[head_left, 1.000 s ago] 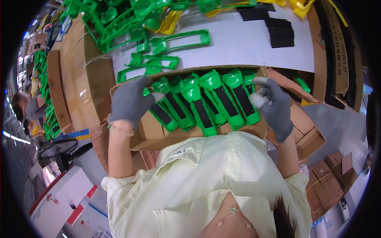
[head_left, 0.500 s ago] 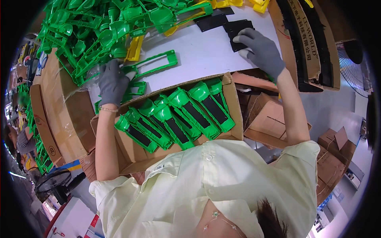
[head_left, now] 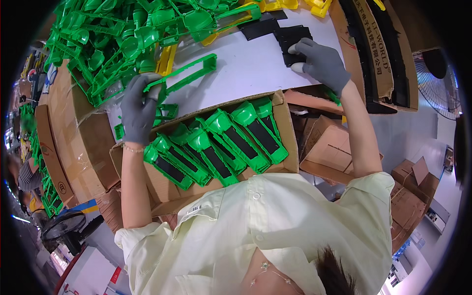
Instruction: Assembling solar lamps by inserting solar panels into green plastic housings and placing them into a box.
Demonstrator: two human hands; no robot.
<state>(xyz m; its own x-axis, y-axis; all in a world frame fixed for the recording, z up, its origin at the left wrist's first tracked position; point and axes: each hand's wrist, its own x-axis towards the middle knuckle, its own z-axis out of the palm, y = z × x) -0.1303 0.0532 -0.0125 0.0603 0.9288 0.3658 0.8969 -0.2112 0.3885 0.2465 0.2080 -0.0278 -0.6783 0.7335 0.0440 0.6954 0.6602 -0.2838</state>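
A grey glove with pale fingertips covers each hand. My left hand (head_left: 138, 105) is closed on one end of a green plastic frame (head_left: 209, 64), a long piece with a rectangular opening, tilted up off the white tabletop (head_left: 236, 69). My right hand (head_left: 322, 64) reaches to thin black plates (head_left: 290, 37) at the far right of the tabletop; its curled fingertips grip the edge of one. Just in front of me, an open cardboard box (head_left: 290, 142) holds several green housings (head_left: 238, 140) with black plates set in them. Another green piece (head_left: 167, 112) lies beside my left hand.
A large heap of green plastic parts (head_left: 132, 34) covers the far left, with yellow parts (head_left: 166, 59) among them. Cardboard cartons (head_left: 83, 142) stand at the left, and a carton with black sheets (head_left: 376, 49) at the right. Fans (head_left: 64, 228) stand farther off.
My left hand has lifted and tilted the green frame, turning its near end up. My right hand has shifted slightly on the black plates.
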